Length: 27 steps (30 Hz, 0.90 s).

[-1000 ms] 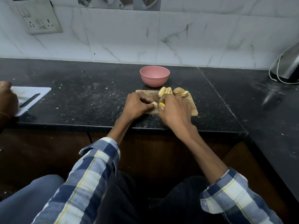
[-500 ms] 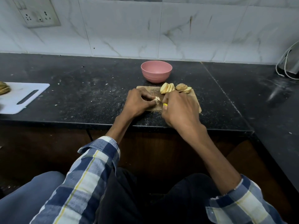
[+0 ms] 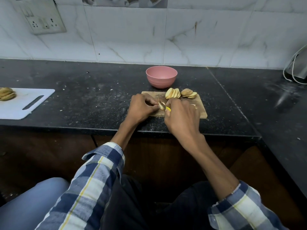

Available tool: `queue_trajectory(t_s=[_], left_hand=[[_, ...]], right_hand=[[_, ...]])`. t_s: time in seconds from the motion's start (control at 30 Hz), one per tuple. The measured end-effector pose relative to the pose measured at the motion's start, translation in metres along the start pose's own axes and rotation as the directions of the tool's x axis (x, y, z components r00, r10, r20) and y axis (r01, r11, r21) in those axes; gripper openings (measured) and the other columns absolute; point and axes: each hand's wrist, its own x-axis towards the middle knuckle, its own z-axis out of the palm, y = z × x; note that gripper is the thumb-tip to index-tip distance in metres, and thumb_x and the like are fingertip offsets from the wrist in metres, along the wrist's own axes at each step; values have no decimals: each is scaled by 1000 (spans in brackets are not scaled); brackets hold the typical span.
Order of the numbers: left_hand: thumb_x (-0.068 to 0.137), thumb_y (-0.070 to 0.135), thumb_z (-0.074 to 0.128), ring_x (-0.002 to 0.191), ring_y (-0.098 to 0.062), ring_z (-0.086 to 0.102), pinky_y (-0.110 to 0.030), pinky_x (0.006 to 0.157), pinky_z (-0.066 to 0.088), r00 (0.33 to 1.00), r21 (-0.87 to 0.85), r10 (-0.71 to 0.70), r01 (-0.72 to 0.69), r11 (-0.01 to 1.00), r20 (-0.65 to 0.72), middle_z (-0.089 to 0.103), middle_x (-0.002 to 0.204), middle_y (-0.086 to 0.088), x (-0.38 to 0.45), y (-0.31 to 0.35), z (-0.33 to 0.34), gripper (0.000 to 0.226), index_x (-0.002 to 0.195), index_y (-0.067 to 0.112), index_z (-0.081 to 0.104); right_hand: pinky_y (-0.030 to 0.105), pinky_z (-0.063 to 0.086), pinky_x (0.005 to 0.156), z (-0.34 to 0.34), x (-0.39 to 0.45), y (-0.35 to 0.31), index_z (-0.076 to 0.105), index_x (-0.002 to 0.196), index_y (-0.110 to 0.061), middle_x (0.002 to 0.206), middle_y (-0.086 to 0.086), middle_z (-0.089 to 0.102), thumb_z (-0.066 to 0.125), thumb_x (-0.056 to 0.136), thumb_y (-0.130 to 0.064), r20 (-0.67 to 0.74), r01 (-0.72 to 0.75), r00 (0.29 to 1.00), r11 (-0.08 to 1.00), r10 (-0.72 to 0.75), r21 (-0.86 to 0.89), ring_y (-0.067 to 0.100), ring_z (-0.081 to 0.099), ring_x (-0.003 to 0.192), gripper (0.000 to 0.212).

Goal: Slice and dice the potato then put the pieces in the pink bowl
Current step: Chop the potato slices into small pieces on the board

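A small wooden cutting board (image 3: 201, 110) lies near the counter's front edge. On its far side lean two stacks of potato slices (image 3: 172, 93), (image 3: 188, 93). My left hand (image 3: 142, 108) pinches a few potato slices (image 3: 161, 105) down on the board. My right hand (image 3: 182, 118) grips a knife with a yellow handle (image 3: 168, 109) right beside them; the blade is hidden by my fingers. The pink bowl (image 3: 161, 78) stands just behind the board, and its inside is not visible.
A white cutting board (image 3: 25, 103) with more potato slices (image 3: 6, 96) lies at the far left. A grey appliance with a white cord (image 3: 297, 68) sits at the back right. A tiled wall with a socket (image 3: 44, 22) backs the black counter (image 3: 91, 93).
The other person's hand at the far left has gone, leaving slices on the white board. My hands stay together on the wooden board, working the same small stack.
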Motion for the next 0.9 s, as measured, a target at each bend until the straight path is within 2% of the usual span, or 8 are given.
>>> queue_trajectory(t_s=[0.2,0.37,0.57,0.9], left_hand=[[75,8,86,78,-7,72,-39,82,61,999,13,37,-37,999,-2,76,83,7,2,-4,2,8,78,14,83],[76,9,84,78,-7,71,-36,82,60,998,34,55,-55,998,3,75,82,9,2,-3,3,6,75,15,81],[77,8,82,77,-6,70,-33,79,59,999,44,49,-49,998,7,75,83,9,3,-4,3,7,77,15,79],[76,12,78,79,-8,68,-41,79,58,997,91,76,-78,993,23,71,83,11,1,0,4,5,74,17,78]], right_hand=[[39,42,73,5,3,-4,67,119,-19,106,8,70,66,96,-20,11,16,1000,1000,-16,-15,31,66,102,23],[39,50,72,7,4,0,69,114,-21,100,5,71,68,94,-22,-22,5,1000,1000,-5,8,28,67,94,21],[37,50,69,7,5,1,70,116,-23,94,4,71,68,93,-26,-76,8,997,1000,-9,-6,27,68,88,23],[41,50,75,12,15,1,69,117,-22,104,7,72,68,94,-22,31,12,999,1000,-12,-1,30,67,97,23]])
